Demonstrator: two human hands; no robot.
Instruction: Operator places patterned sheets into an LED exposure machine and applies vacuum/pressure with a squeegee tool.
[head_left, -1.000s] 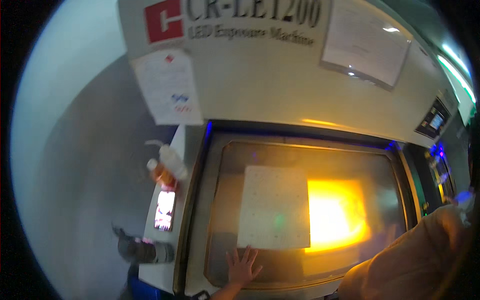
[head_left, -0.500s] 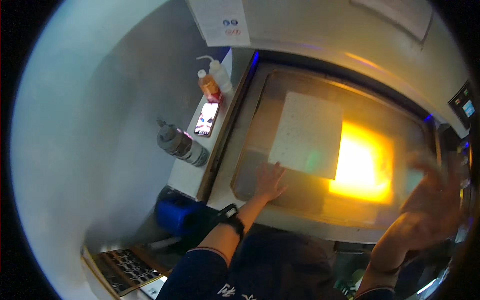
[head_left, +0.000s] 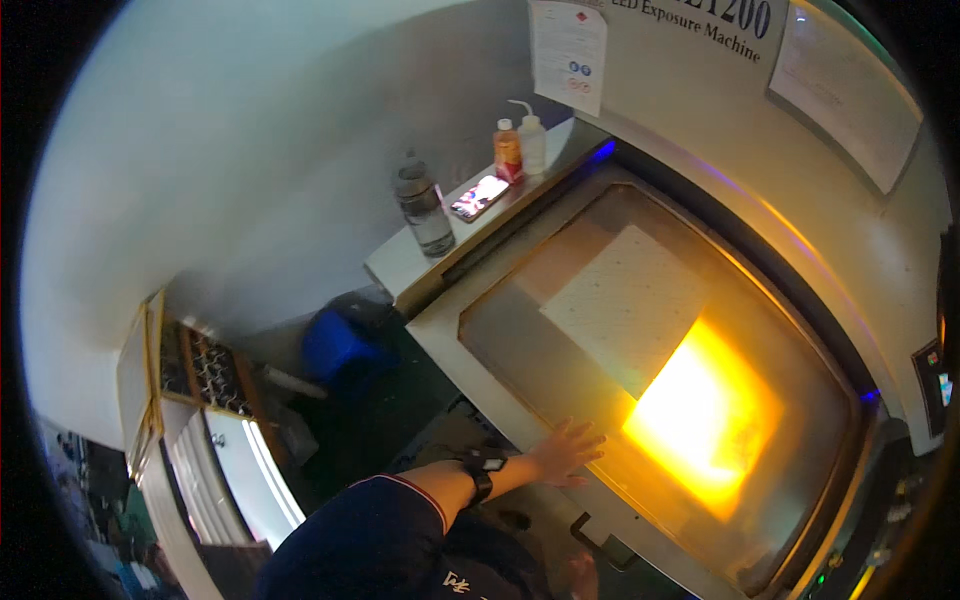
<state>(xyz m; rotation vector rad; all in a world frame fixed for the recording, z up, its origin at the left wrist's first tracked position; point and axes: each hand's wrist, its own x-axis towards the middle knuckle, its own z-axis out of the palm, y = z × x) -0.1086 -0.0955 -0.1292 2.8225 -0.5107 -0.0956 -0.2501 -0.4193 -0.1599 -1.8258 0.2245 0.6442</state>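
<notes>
My left hand is open, with its fingers spread over the front rim of a flat machine bed. It holds nothing, and a dark wristwatch is on that wrist. On the bed's framed, see-through sheet lies a pale rectangular panel with small dots. Against the panel's near right side glows a bright yellow lit rectangle. My right hand shows only as a blurred patch at the lower edge, below a dark bar handle; its fingers cannot be made out.
On the ledge along the bed's left stand a large clear water bottle, a phone with a lit screen, an orange drink bottle and a white squeeze bottle. A blue bin and a wooden-edged cabinet are at the left.
The view has turned. My left hand has gone from beside the panel's near left corner to the front rim. My right hand has dropped from the bed's right side to the lower edge.
</notes>
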